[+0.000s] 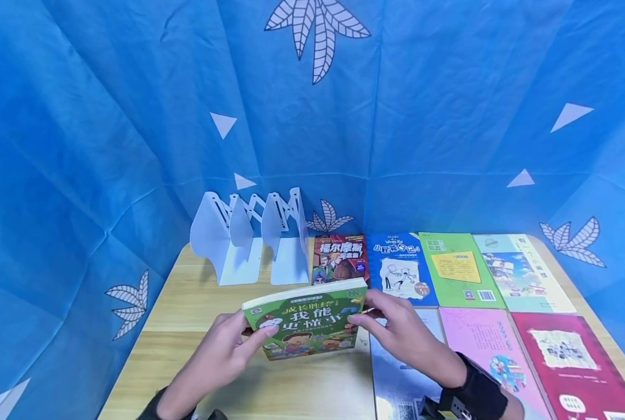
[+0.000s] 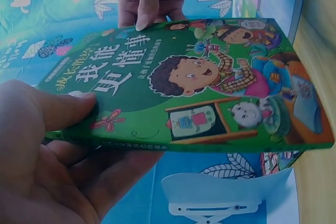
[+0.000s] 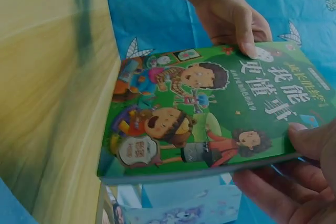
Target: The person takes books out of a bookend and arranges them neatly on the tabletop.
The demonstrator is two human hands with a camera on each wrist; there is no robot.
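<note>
A green children's book [image 1: 312,326] with cartoon figures on its cover is held up between both hands, tilted with its page edges uppermost in the head view. My left hand [image 1: 227,345] grips its left side, thumb on the cover and fingers behind. On the opposite side my right hand [image 1: 396,324] pinches it the same way, thumb on the front. The left wrist view shows the spine of the green book [image 2: 210,77] facing the left hand [image 2: 58,145]. In the right wrist view its lower edge stands close to the wooden table [image 3: 52,77].
A white expandable bookend rack [image 1: 244,256] stands at the table's back left. Right of it lie a red detective book [image 1: 339,251], a blue book [image 1: 401,268], a green-backed book [image 1: 459,268] and several others, including pink [image 1: 493,350] and dark red [image 1: 575,361] ones. Blue cloth [image 1: 312,128] hangs behind.
</note>
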